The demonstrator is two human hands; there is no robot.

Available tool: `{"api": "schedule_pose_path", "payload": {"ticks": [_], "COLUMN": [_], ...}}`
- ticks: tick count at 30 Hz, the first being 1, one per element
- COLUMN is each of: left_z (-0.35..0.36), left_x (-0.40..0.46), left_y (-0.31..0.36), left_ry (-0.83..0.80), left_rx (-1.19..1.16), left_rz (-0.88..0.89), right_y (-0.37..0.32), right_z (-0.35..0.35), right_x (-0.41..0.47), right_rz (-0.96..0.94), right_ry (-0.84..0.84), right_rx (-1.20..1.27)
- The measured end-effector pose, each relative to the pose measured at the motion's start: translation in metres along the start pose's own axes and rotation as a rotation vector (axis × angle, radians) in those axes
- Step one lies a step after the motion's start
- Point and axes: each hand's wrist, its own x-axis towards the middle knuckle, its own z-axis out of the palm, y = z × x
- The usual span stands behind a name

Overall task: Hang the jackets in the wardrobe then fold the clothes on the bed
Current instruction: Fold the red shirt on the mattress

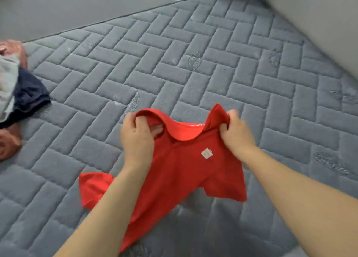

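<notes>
A red T-shirt [180, 171] with a small white label on its chest hangs in the air over the bed [174, 66]. My left hand [137, 138] grips its left shoulder by the neckline. My right hand [235, 130] grips the other shoulder. The neck opening sags between the two hands. One sleeve sticks out at the lower left, the other at the right. The shirt's lower part drapes down toward the mattress under my left forearm.
The mattress has a grey quilted brick-pattern cover. A pile of clothes lies at the left edge: a dark navy garment [29, 97], a light grey one [7, 82] and pinkish-brown pieces [9, 142]. Grey walls run along the back and right.
</notes>
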Motion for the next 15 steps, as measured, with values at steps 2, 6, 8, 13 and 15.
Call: {"api": "schedule_pose_path", "payload": {"ticks": [2, 6, 8, 13, 15], "left_z": [0.029, 0.0, -0.05, -0.172, -0.187], "left_x": [0.041, 0.09, 0.086, 0.045, 0.035], "left_y": [-0.007, -0.08, -0.122, -0.189, -0.194], "left_ry": [-0.251, -0.41, -0.304, -0.456, -0.653], "left_rx": [0.245, 0.797, 1.06, 1.694, 1.816], "left_rz": [0.065, 0.061, -0.071, -0.584, -0.387], "right_y": [-0.029, -0.031, -0.012, 0.005, -0.007], "right_z": [0.011, 0.07, 0.123, 0.22, 0.237], "right_x": [0.05, 0.061, 0.02, -0.08, -0.081], "right_rz": [-0.023, 0.191, 0.409, 0.788, 0.804], "right_ry": [0.111, 0.135, -0.077, -0.45, -0.413], "right_rx": [0.025, 0.147, 0.36, 0.507, 0.65]}}
